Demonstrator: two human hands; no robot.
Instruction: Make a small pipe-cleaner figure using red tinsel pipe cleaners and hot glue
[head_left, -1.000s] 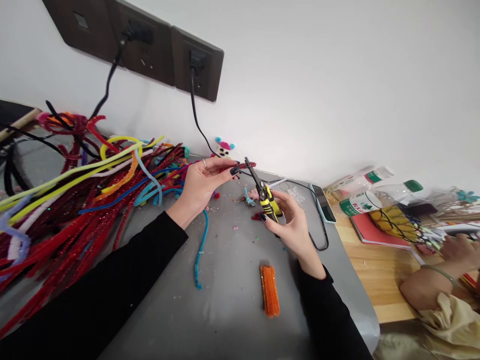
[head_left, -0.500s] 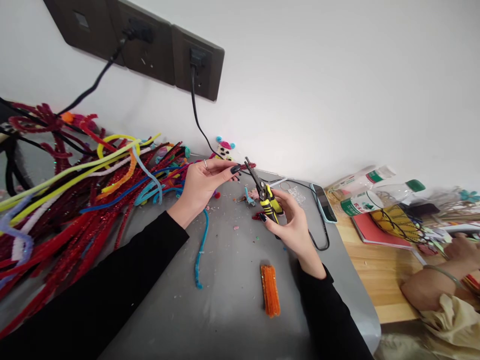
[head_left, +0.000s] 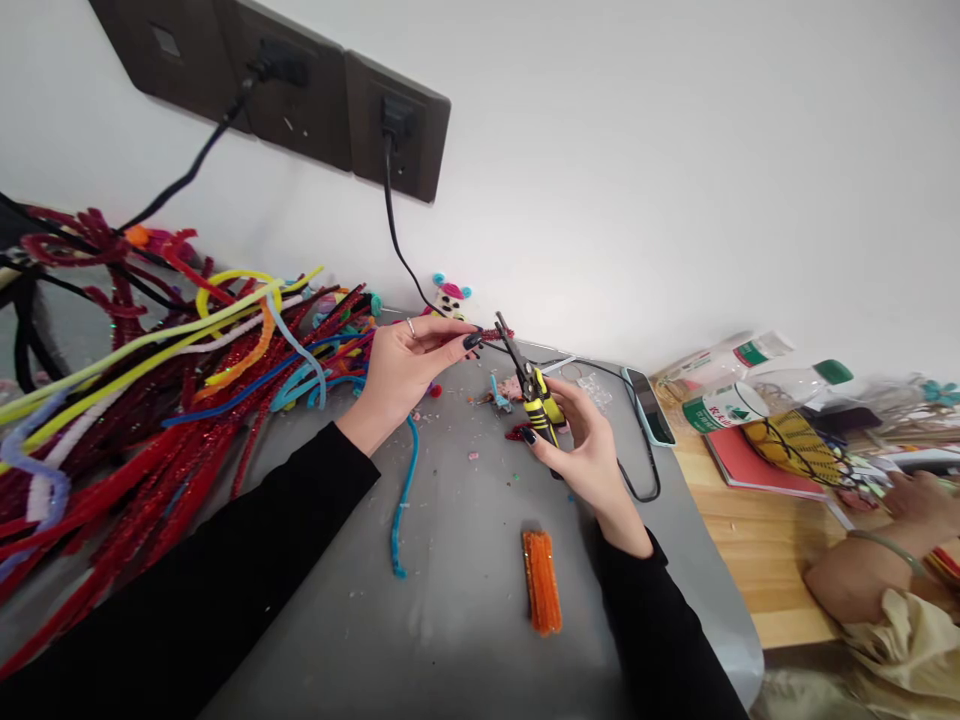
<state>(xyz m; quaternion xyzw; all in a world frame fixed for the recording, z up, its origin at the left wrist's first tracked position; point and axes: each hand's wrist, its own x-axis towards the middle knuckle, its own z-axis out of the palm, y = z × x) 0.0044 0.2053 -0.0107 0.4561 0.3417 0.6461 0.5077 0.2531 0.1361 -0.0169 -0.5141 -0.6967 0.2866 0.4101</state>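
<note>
Between thumb and fingertips my left hand (head_left: 420,365) pinches a short dark-red pipe cleaner (head_left: 498,334), which sticks out to the right. My right hand (head_left: 581,440) is wrapped round the yellow-and-black handles of a pair of pliers (head_left: 531,385). Their dark jaws point up and left and meet the red piece; whether they grip it I cannot tell. Beneath the pliers another dark-red fuzzy piece (head_left: 517,432) lies on the grey table (head_left: 465,620). Nearer me is a bundle of short orange pipe cleaners (head_left: 541,582). A bent blue pipe cleaner (head_left: 403,510) lies below my left wrist.
A big heap of coloured pipe cleaners (head_left: 187,420) covers the left side. By the wall sits a small fuzzy figure (head_left: 451,295). To the right are a phone (head_left: 649,406), a black cable (head_left: 637,494), plastic bottles (head_left: 724,407), a red notebook (head_left: 757,465) and another person's arm (head_left: 862,570).
The pliers' jaws have shifted slightly right along the red pipe cleaner. Both hands otherwise keep nearly the same position.
</note>
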